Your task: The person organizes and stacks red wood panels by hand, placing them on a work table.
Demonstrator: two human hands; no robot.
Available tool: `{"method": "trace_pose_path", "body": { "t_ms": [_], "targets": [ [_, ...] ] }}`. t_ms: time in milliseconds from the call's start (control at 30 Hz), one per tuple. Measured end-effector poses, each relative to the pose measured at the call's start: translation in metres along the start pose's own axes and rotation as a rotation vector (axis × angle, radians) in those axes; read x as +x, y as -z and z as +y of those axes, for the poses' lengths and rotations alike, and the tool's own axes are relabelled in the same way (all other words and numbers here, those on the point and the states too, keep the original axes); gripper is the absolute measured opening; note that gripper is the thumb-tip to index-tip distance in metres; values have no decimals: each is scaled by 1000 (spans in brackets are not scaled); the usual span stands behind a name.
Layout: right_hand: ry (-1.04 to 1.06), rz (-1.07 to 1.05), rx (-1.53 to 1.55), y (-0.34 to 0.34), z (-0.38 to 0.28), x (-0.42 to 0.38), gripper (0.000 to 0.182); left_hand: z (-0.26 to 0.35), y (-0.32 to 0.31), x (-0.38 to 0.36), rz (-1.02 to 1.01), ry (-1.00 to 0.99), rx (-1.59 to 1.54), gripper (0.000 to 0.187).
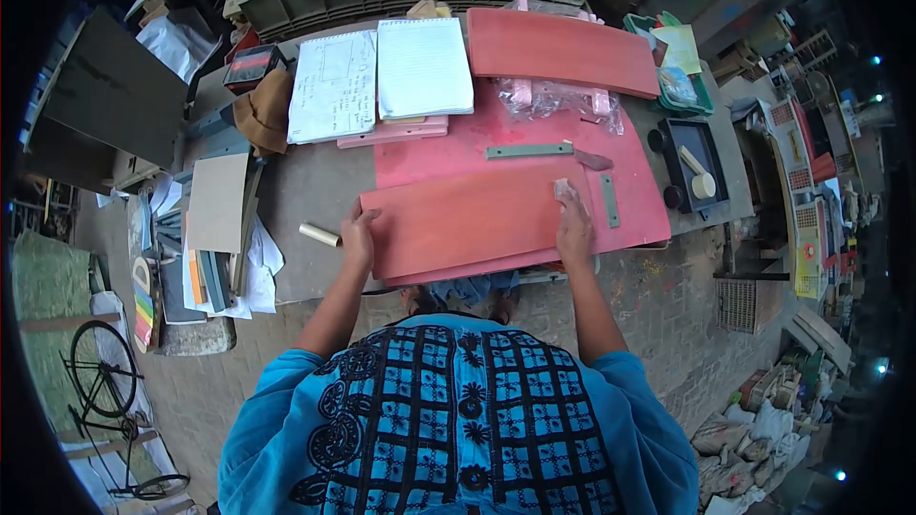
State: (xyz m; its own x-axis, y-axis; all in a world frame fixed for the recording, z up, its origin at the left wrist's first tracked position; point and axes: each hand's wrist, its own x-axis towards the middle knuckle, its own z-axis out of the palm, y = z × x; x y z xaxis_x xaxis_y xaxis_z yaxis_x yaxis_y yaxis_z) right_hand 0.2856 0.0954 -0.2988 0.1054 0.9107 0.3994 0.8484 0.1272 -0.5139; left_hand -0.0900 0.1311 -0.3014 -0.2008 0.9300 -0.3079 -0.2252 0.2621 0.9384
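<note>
A long red-orange board (468, 219) lies in front of me on a pink-red sheet (639, 195). My left hand (359, 236) is closed on its left end, thumb on top and the other fingers partly hidden by the edge. At the right end, my right hand (575, 229) rests against the board and holds a small pale folded piece (562, 189) at its fingertips. I cannot make out whether that piece is paper or cloth. Beyond the board lie a grey-green strip (528, 150) and a dark-bladed scraper (593, 161); a shorter green strip (611, 201) lies to the right.
A second red board (563, 50) lies at the back on pink blocks and plastic wrap. Two notebooks (425, 69) sit left of it. A black tray (695, 172) stands right, a tube (320, 235) left. Stacked panels (218, 205) crowd the left edge.
</note>
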Motion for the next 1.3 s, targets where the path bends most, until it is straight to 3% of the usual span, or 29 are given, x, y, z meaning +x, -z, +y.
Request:
{"method": "trace_pose_path", "body": {
  "t_ms": [33,233,333,400,467,567,600,667,767,867,933,1000,1100,1200,1300],
  "targets": [
    [-23,60,-47,-4,-6,0,24,15,-8,-9,4,-8,60,64],
    [-91,-165,-1,9,1,20,32,6,-8,-4,64,-71,350,62],
    [-64,14,-138,0,10,22,37,20,-24,-24,-31,-442,791,64],
    [-212,-51,-227,-24,-7,9,40,21,-41,-29,-188,-556,927,65],
    [-294,-347,-162,-33,-67,7,42,13,-60,-29,-333,-671,1025,66],
    [67,-242,-100,-47,-71,2,41,3,-76,-30,-490,-737,1251,63],
    [61,-212,-165,-44,-62,7,42,1,-78,-30,-525,-742,1338,62],
    [42,-155,-295,-27,-30,25,44,6,-80,-31,-525,-759,1368,61],
    [-161,-154,-367,-20,4,44,49,8,-81,-31,-520,-759,1369,61],
    [15,-86,-399,-62,-15,20,53,11,-80,-32,-524,-757,1361,61],
    [27,-226,-293,-72,-73,4,50,10,-81,-32,-522,-753,1345,61],
    [-27,-211,-335,-52,-84,17,47,10,-83,-31,-524,-753,1334,61],
    [-195,-97,-486,-42,-40,37,42,12,-80,-34,-534,-738,1349,62],
    [-283,-47,-410,-36,8,55,43,14,-83,-31,-533,-744,1342,62],
    [-166,-31,-281,-54,-18,33,43,13,-81,-35,-534,-730,1349,62]
  ]
}}
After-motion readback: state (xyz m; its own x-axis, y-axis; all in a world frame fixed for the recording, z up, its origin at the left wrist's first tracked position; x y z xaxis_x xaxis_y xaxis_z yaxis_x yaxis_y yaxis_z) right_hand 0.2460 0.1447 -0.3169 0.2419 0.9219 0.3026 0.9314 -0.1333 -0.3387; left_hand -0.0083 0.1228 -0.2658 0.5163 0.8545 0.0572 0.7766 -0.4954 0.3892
